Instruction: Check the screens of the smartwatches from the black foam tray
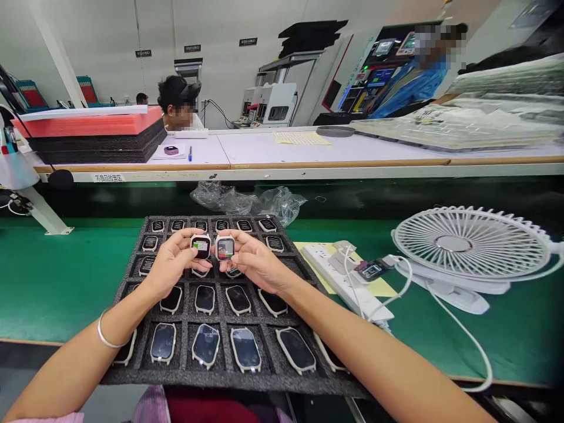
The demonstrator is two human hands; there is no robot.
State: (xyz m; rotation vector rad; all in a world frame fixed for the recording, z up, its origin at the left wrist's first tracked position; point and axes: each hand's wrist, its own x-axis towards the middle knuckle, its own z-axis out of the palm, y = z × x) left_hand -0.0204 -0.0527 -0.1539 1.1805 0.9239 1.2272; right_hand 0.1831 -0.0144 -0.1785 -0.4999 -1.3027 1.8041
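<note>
My left hand (173, 262) pinches a small watch body (201, 245) with a lit screen. Beside it, my right hand (257, 261) grips a second watch body (225, 247), its screen lit too. Both are held side by side, almost touching, above the far half of a black foam tray (189, 329). The tray lies on the green mat in front of me and holds several rows of watch bodies with dark screens (206, 345). A silver bangle sits on my left wrist.
A white power strip (341, 281) with plugs and cables lies right of the tray, and a white fan (471, 242) lies flat beyond it. Crumpled clear plastic (249, 201) sits behind the tray. Across the white bench a person sits; another stands far right.
</note>
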